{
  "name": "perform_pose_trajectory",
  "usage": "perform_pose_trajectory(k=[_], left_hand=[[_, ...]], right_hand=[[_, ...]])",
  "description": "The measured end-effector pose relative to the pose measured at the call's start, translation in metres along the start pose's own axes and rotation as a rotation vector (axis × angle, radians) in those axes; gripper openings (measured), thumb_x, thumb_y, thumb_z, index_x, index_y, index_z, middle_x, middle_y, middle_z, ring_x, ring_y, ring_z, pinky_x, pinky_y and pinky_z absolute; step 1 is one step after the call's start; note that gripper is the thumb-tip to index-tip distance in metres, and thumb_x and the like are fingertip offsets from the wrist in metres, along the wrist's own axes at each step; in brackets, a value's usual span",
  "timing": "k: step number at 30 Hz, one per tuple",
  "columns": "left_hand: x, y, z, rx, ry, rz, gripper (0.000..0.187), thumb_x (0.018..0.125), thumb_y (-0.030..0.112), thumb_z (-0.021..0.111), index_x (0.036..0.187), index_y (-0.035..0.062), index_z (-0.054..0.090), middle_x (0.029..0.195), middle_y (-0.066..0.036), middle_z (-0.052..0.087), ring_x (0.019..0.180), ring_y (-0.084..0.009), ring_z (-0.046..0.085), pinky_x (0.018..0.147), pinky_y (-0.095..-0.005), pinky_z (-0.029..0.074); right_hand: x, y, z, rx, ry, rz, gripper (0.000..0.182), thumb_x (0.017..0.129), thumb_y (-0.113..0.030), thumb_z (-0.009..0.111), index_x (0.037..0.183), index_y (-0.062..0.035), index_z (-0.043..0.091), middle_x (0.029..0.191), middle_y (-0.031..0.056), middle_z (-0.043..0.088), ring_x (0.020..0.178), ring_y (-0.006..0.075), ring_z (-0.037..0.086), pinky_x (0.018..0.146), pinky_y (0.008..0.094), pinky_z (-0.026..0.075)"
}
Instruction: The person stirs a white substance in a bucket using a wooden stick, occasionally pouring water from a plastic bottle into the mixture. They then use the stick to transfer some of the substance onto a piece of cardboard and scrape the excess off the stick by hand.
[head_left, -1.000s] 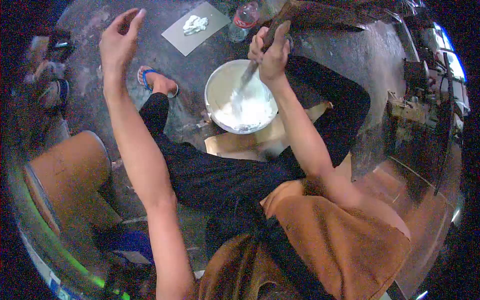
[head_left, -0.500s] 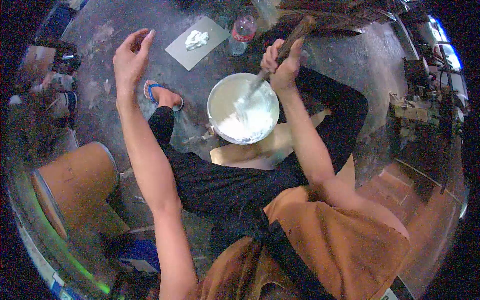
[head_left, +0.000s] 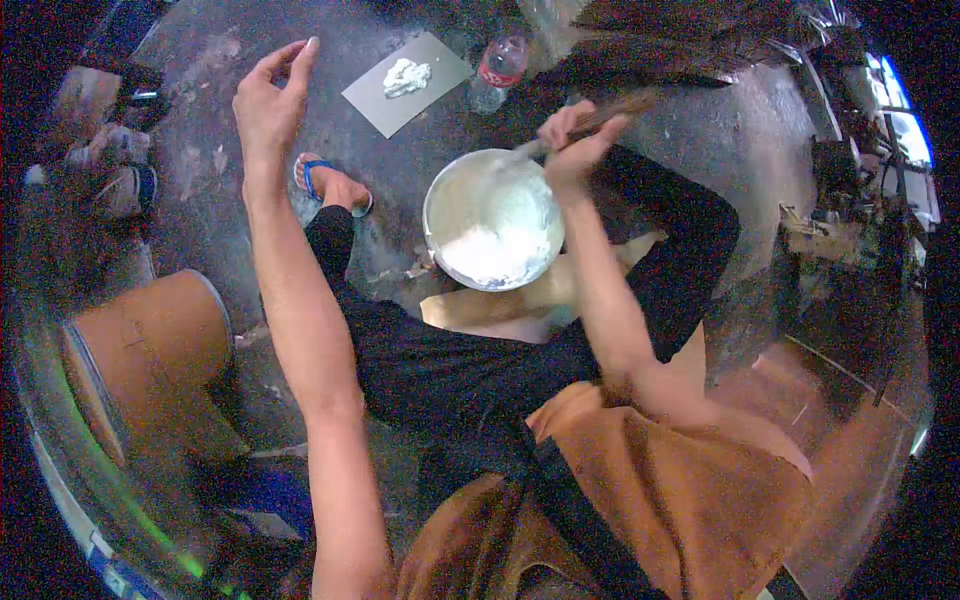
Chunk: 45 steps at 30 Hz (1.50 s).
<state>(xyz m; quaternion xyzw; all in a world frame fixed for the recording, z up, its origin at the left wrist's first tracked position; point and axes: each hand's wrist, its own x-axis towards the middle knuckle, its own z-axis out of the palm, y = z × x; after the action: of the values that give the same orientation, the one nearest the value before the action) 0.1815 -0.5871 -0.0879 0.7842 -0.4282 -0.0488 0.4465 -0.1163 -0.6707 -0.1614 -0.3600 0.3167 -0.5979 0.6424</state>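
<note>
A white bucket stands between my legs, with pale liquid and a mound of white powder or paste inside. My right hand is wrapped round a brown wooden stick at the bucket's upper right rim. The stick slants over the rim, and motion blurs both hand and stick. Its pale lower end reaches to the bucket's edge. Away to the left, my left hand is raised above the floor with loosely bent fingers and the thumb apart. Nothing shows in it.
Beyond the bucket, a grey sheet with a white lump lies on the floor beside a clear bottle with a red label. A brown drum lies at lower left. Wooden planks are at the upper right.
My right hand has moved slightly right and down, tilting the stick flatter and drawing its lower end out of the mixture toward the rim. My left hand barely shifts.
</note>
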Motion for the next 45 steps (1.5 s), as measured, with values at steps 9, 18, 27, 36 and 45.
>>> perform_pose_trajectory(k=[9, 18, 27, 36, 45], left_hand=[[0.002, -0.003, 0.006, -0.044, -0.068, -0.01, 0.039, 0.081, 0.04, 0.062, 0.103, 0.0075, 0.066, 0.096, -0.01, 0.067, 0.09, -0.0183, 0.063, 0.082, -0.0286, 0.046], [-0.002, -0.01, 0.009, -0.082, -0.08, -0.011, 0.042, 0.08, 0.04, 0.062, 0.105, 0.0062, 0.065, 0.094, -0.011, 0.067, 0.089, -0.0207, 0.064, 0.081, -0.0292, 0.047], [-0.013, 0.031, -0.013, -0.107, -0.049, -0.062, 0.031, 0.084, 0.023, 0.061, 0.1, -0.0038, 0.062, 0.085, -0.013, 0.066, 0.077, -0.0164, 0.062, 0.069, -0.0287, 0.049], [-0.012, 0.032, -0.011, -0.115, -0.099, -0.1, 0.031, 0.084, 0.023, 0.061, 0.1, -0.0036, 0.062, 0.086, -0.014, 0.066, 0.079, -0.0179, 0.063, 0.07, -0.0292, 0.049], [-0.019, 0.036, -0.013, -0.103, -0.059, -0.086, 0.03, 0.083, 0.023, 0.062, 0.099, -0.0019, 0.063, 0.086, -0.013, 0.067, 0.079, -0.0177, 0.063, 0.071, -0.0291, 0.049]], right_hand=[[-0.008, -0.01, -0.003, -0.191, -0.248, 0.502, 0.06, 0.082, -0.071, 0.033, 0.062, -0.015, 0.041, 0.047, -0.003, 0.036, 0.041, 0.0089, 0.035, 0.039, 0.0239, 0.026], [-0.03, 0.081, -0.04, -0.212, -0.177, 0.117, 0.07, 0.071, -0.083, 0.025, 0.055, -0.0149, 0.029, 0.044, -0.0037, 0.026, 0.038, 0.0098, 0.023, 0.039, 0.0258, 0.018], [-0.002, -0.026, 0.022, -0.219, -0.212, 0.257, 0.07, 0.075, -0.08, 0.025, 0.054, -0.0134, 0.032, 0.043, -0.0028, 0.027, 0.038, 0.0098, 0.024, 0.039, 0.0257, 0.02], [-0.018, 0.015, -0.006, -0.4, -0.224, 0.476, 0.072, 0.072, -0.083, 0.021, 0.052, -0.0142, 0.03, 0.041, -0.003, 0.025, 0.035, 0.011, 0.022, 0.037, 0.0261, 0.019], [-0.006, 0.061, -0.027, -0.37, -0.3, -0.065, 0.072, 0.073, -0.082, 0.024, 0.055, -0.0131, 0.032, 0.044, -0.0032, 0.028, 0.039, 0.011, 0.028, 0.037, 0.0251, 0.022]])
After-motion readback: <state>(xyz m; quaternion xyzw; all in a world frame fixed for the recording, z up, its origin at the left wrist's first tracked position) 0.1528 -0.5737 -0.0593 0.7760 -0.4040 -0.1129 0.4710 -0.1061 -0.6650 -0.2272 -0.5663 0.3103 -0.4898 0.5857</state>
